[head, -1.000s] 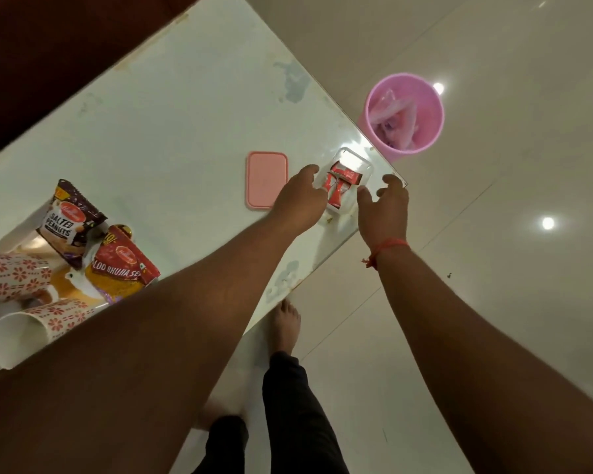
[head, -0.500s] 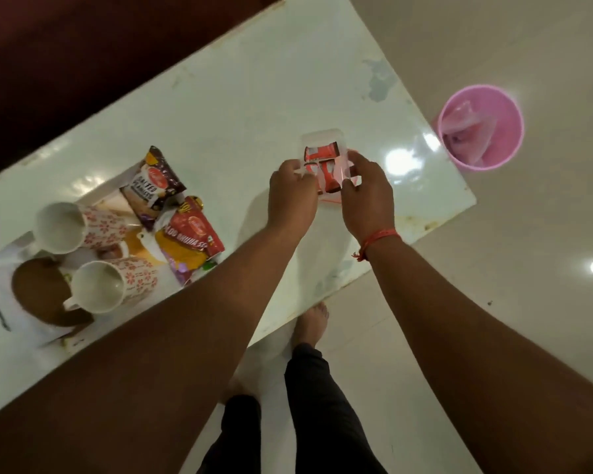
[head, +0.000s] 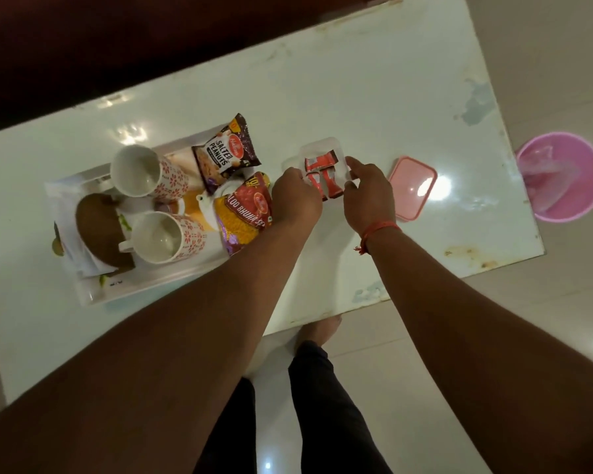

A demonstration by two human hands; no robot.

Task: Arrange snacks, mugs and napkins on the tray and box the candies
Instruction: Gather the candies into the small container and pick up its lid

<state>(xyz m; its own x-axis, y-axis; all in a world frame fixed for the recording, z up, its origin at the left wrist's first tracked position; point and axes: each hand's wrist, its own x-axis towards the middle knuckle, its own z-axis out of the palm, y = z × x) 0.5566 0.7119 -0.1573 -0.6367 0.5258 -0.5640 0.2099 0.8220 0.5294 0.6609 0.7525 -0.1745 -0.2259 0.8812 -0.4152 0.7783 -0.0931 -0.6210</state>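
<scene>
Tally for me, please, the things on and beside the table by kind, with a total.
Mugs: 2
Snack packets: 2 (salted peanuts, aloo bhujia)
Tray: 1
Clear candy box: 1
Pink lid: 1
Pink bin: 1
Total: 8
The candies in the box overlap too much to count.

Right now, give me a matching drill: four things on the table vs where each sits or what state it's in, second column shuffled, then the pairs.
Things:
1. candy box
2. pink lid
3. peanut packet
4. pink bin

Places or states:
A. on the floor past the table's end
B. held between the left hand and right hand
C. lying flat on the table, beside the right hand
D. leaning on the tray next to a mug

Pairs: 1-B, 2-C, 3-D, 4-A
</scene>
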